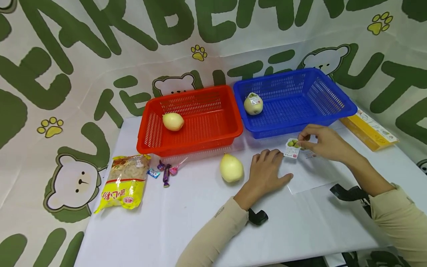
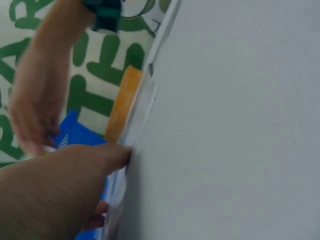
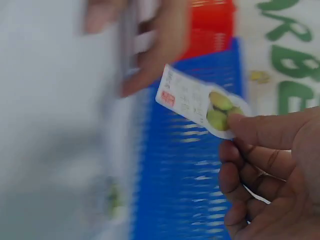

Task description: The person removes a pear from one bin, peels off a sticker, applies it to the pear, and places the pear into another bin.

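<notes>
Nearest to me, at the bottom of the head view, two beige sleeves [image 1: 213, 235] reach in over the white worktop [image 1: 133, 237], with black wrist mounts [image 1: 258, 217] by the cuffs. The left hand [image 1: 267, 168], right of centre, lies with its fingers extended and its thumb held out to the side; I can't tell how firmly it presses. Farther right, the right hand [image 1: 320, 142] pinches a small white label [image 1: 292, 149] printed with green fruit between thumb and finger, and the right wrist view shows me that grip clearly. The two hands are apart, the label between them, above a clear sheet [image 1: 315, 178] on the worktop. Just left of the left hand I see a pale yellow fruit [image 1: 231, 168] standing alone. Left of centre are wrapped sweets [image 1: 166, 175], beside a yellow bag [image 1: 125, 183]. Beyond these, a red basket [image 1: 200, 149] at centre holds one pale fruit [image 1: 173, 121], and a blue basket [image 1: 300, 107] at upper right holds a labelled fruit [image 1: 254, 109]. An orange box [image 1: 368, 130] sits by the blue basket's right end, and a printed cloth [image 1: 217, 52] hangs behind everything.
</notes>
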`<state>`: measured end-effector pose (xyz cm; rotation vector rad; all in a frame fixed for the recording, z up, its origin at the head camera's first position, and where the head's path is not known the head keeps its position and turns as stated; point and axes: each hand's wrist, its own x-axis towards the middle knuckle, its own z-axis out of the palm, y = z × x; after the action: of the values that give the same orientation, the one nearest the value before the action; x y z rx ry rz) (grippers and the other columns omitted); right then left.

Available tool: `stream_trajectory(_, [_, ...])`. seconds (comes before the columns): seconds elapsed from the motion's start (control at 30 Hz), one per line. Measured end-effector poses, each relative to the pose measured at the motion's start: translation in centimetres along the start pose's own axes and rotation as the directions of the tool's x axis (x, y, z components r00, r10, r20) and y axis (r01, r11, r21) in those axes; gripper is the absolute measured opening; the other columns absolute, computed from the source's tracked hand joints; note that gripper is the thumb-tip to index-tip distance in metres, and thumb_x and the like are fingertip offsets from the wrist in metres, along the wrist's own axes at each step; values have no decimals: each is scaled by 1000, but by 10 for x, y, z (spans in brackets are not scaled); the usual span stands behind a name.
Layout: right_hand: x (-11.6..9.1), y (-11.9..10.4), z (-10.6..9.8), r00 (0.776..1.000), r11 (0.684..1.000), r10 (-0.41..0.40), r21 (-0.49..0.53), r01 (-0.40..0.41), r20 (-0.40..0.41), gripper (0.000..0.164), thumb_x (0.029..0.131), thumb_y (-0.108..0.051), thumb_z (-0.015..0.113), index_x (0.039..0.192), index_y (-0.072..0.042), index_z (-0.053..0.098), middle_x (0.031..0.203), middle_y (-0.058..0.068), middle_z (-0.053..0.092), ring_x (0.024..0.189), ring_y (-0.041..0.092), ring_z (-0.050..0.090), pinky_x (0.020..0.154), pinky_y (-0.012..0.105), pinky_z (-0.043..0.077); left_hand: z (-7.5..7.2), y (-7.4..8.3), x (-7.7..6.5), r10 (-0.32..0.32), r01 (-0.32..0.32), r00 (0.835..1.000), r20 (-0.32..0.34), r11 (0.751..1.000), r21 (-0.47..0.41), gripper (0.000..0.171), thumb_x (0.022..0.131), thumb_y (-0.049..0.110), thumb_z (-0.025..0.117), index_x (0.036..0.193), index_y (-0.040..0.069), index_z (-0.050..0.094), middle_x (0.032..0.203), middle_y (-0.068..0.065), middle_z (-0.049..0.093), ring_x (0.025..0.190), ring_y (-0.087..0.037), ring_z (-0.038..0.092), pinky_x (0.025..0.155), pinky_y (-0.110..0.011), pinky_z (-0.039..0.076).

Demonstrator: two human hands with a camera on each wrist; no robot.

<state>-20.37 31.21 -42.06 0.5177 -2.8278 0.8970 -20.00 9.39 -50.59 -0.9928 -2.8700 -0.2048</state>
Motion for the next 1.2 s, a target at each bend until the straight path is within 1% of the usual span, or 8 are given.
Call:
stream_trajectory(0.1, [1, -19, -14, 1000, 1000, -16, 17, 15, 14, 6, 91, -11, 74, 93, -15, 70, 87, -7, 62, 82, 12, 50, 71, 24, 38, -8, 0, -2, 18, -25, 999, -43, 987, -159, 69, 90, 60, 60, 145, 19, 49, 148, 2, 42, 133, -20, 38, 107, -36, 33])
stream_trajectory(0.17, [1, -31, -18, 997, 998, -46, 49, 44, 55, 8, 90, -11, 75, 92, -17, 69, 86, -10, 62, 83, 11, 50, 73, 24, 37, -22, -2, -8, 25, -57, 995, -93, 934, -354, 68, 88, 46, 68, 145, 14, 48, 144, -2, 45, 130, -21, 40, 106, -32, 34])
stream_trajectory(0.33, [3, -60, -13, 984, 986, -100, 146, 79, 148, 11, 91, -13, 75, 91, -21, 67, 87, -11, 61, 85, 12, 52, 74, 30, 42, -67, -23, -33, -101, -129, 968, -231, 586, -800, 36, 88, 18, 70, 122, 7, 63, 112, -3, 63, 97, -14, 59, 82, -24, 50])
stream_trajectory(0.43, [8, -76, -7, 986, 981, -76, 188, 47, 150, 7, 93, -16, 74, 93, -20, 67, 90, -8, 62, 89, 16, 52, 76, 32, 42, -78, -38, -42, -197, -141, 944, -264, 482, -865, 10, 93, 14, 68, 101, 8, 70, 92, 2, 67, 78, -8, 61, 68, -22, 52])
stream_trajectory(0.63, [18, -96, 26, 994, 937, 28, 345, -64, 109, 25, 95, -25, 72, 116, -12, 67, 104, 1, 63, 95, 20, 54, 78, 25, 43, -83, -67, -61, -327, -90, 906, -268, 471, -878, 10, 94, 13, 69, 94, 4, 73, 84, -3, 70, 74, -10, 61, 68, -24, 52])
stream_trajectory(0.8, [28, -104, 60, 982, 864, 44, 487, -130, 184, 19, 97, -24, 68, 102, -6, 72, 94, 11, 68, 91, 29, 62, 80, 31, 53, -86, -87, -80, -421, -30, 874, -242, 451, -892, 9, 93, 13, 70, 94, 5, 74, 85, -5, 70, 77, -14, 62, 70, -24, 52])
stream_trajectory(1.03, [40, -116, 85, 979, 802, 25, 580, -141, 204, 11, 96, -16, 67, 97, -6, 71, 89, 9, 66, 88, 34, 63, 80, 34, 54, -89, -103, -99, -458, 57, 866, -202, 490, -870, 17, 93, 22, 73, 101, 7, 71, 87, -1, 65, 77, -14, 58, 66, -23, 49])
stream_trajectory(1.2, [47, -125, 94, 974, 784, 5, 605, -144, 226, 13, 96, -19, 69, 98, -6, 70, 92, 10, 65, 90, 35, 62, 81, 40, 54, -94, -110, -107, -477, 102, 863, -167, 488, -867, 14, 92, 19, 73, 95, 5, 74, 84, -1, 67, 75, -14, 59, 67, -24, 51])
